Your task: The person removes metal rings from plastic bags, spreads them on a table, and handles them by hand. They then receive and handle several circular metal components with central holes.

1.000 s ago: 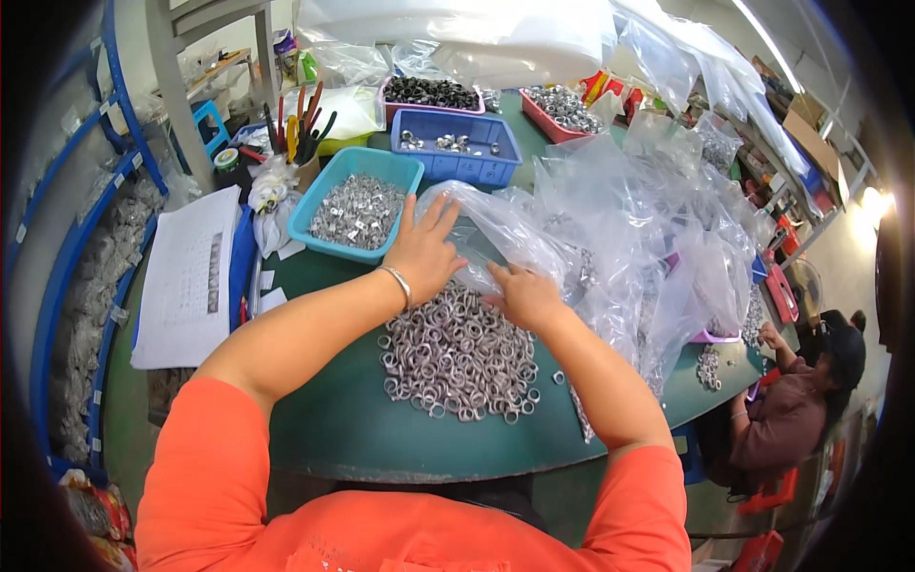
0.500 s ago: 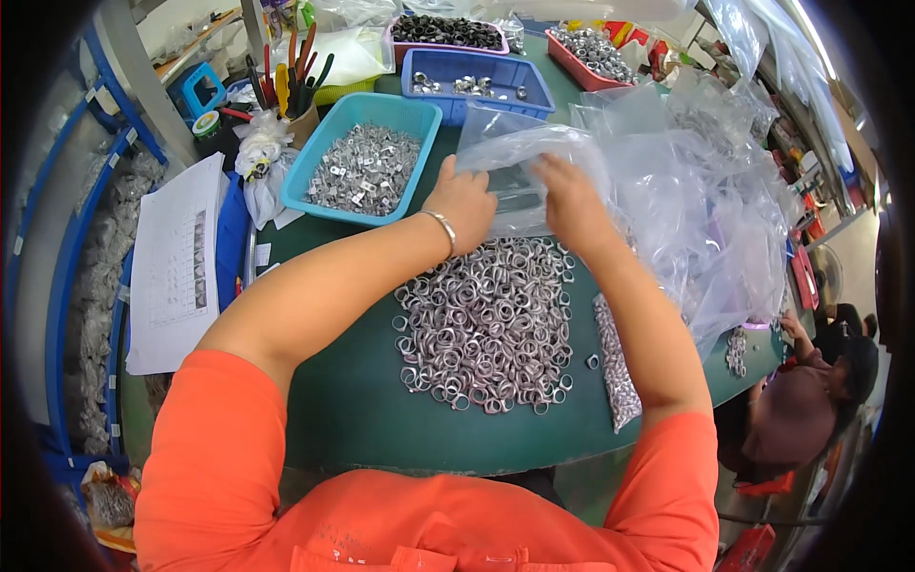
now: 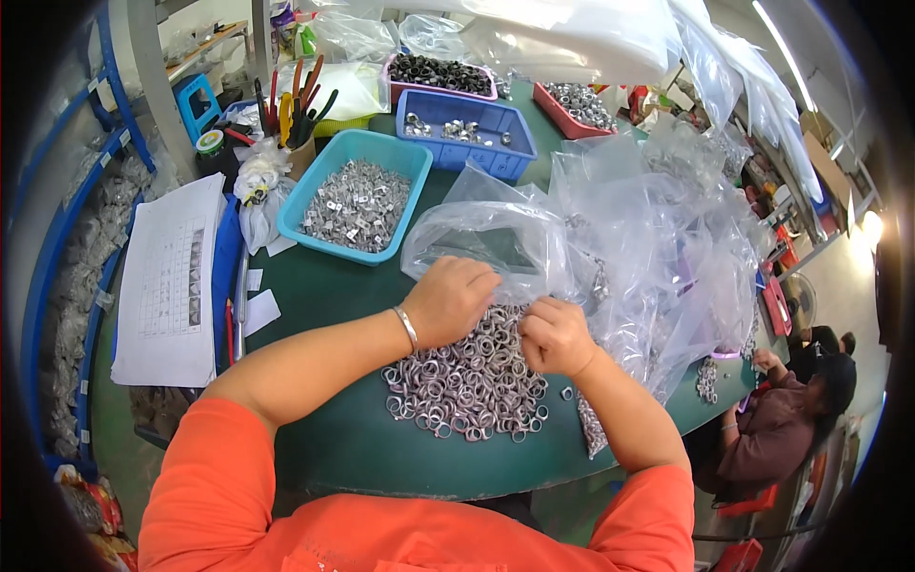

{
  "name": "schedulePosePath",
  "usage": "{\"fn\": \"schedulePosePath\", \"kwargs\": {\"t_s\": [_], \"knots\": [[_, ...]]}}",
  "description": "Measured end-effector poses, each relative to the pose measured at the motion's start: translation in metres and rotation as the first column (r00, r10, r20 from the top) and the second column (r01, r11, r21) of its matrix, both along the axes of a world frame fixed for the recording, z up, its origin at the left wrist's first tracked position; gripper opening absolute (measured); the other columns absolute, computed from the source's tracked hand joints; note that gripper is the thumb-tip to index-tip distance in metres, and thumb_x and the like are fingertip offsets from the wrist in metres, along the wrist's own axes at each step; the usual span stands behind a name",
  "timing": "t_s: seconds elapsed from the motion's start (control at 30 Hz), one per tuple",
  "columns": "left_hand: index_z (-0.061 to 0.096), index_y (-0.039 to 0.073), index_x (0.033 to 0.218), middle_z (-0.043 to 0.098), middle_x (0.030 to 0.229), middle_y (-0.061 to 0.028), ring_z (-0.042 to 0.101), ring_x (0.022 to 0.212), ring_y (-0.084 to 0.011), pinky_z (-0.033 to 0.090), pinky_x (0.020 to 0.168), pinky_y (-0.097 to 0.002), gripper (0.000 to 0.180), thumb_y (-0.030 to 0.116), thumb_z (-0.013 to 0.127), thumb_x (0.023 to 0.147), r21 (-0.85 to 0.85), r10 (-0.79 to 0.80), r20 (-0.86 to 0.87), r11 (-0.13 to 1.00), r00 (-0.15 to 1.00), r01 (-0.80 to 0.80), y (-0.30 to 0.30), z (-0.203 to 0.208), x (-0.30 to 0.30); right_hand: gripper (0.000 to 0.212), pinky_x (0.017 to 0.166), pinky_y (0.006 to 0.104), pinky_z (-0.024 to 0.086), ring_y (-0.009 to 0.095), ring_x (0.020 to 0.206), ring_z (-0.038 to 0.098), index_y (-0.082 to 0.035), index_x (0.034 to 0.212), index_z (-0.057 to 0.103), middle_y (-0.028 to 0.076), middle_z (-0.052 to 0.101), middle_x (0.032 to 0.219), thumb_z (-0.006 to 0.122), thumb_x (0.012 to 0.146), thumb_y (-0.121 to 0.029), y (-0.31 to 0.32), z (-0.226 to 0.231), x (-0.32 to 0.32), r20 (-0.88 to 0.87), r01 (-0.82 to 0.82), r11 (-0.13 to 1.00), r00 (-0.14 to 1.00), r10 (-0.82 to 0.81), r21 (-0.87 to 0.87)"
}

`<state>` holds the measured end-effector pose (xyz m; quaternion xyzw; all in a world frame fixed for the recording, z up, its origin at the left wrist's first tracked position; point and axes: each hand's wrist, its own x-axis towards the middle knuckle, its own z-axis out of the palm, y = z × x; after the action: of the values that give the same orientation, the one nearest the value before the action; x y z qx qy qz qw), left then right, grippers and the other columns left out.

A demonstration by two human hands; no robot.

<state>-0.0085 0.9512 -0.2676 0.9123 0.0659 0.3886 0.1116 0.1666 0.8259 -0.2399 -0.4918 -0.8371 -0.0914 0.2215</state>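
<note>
A heap of small silvery metal rings (image 3: 467,391) lies on the green tabletop in front of me. At its far side rests a clear plastic bag (image 3: 543,238), its mouth spread wide. My left hand (image 3: 451,300) is closed on the bag's near edge, its fingertips partly hidden. To its right my right hand (image 3: 556,334) is curled in a pinch at the same edge, over the right part of the heap. A filled bag of small metal pieces (image 3: 591,427) lies by my right forearm, and a loose ring (image 3: 567,393) sits beside the heap.
A turquoise basin (image 3: 286,224) of small metal parts stands at the left, beside printed sheets (image 3: 172,286). Behind are a blue tray (image 3: 467,153), a pink tray of dark pieces (image 3: 443,76) and a red tray (image 3: 562,119). Clear bags (image 3: 658,248) spread rightward; a person (image 3: 782,429) sits beyond.
Both hands have come nearer to me, from above the heap's far edge to over it. The bag's mouth has opened wider. My view has shifted slightly.
</note>
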Motion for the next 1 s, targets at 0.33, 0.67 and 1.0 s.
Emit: {"fn": "schedulePosePath", "kwargs": {"t_s": [0.33,0.67,1.0], "knots": [[0.053,0.007,0.106,0.056,0.096,-0.0135,0.055,0.089,-0.033,0.04,0.077,-0.0436,0.031,0.026,0.056,0.081,-0.163,0.207,-0.399,0.942,0.893,-0.292,0.005,-0.027,0.017,0.047,0.103,0.046,0.027,0.03,0.125,0.035,-0.002,0.119,0.046,0.015,0.043,0.128,0.057,0.075,-0.014,0.039,-0.058,0.086,0.31,0.51,0.856,0.83,-0.464,-0.084],[0.05,0.001,0.077,0.054,0.08,-0.0199,0.053,0.078,-0.0394,0.041,0.069,-0.0469,0.019,0.018,0.048,0.084,-0.426,0.225,-0.17,0.861,0.959,-0.277,0.027,0.004,0.034,0.049,0.101,0.0375,0.032,0.028,0.122,0.038,-0.006,0.126,0.042,0.011,0.04,0.134,0.051,0.078,-0.012,0.061,-0.085,0.157,0.145,0.77,0.638,0.63,-0.763,0.013],[0.054,-0.002,0.075,0.058,0.08,-0.0243,0.054,0.078,-0.0417,0.043,0.069,-0.0453,0.028,0.022,0.045,0.085,-0.593,0.448,-0.185,0.659,0.875,-0.463,0.049,0.039,0.04,0.057,0.101,0.0393,0.03,0.036,0.122,0.036,-0.005,0.131,0.036,0.02,0.038,0.132,0.057,0.078,-0.013,0.062,-0.092,0.186,-0.041,0.729,0.678,0.678,-0.734,-0.094]]}}
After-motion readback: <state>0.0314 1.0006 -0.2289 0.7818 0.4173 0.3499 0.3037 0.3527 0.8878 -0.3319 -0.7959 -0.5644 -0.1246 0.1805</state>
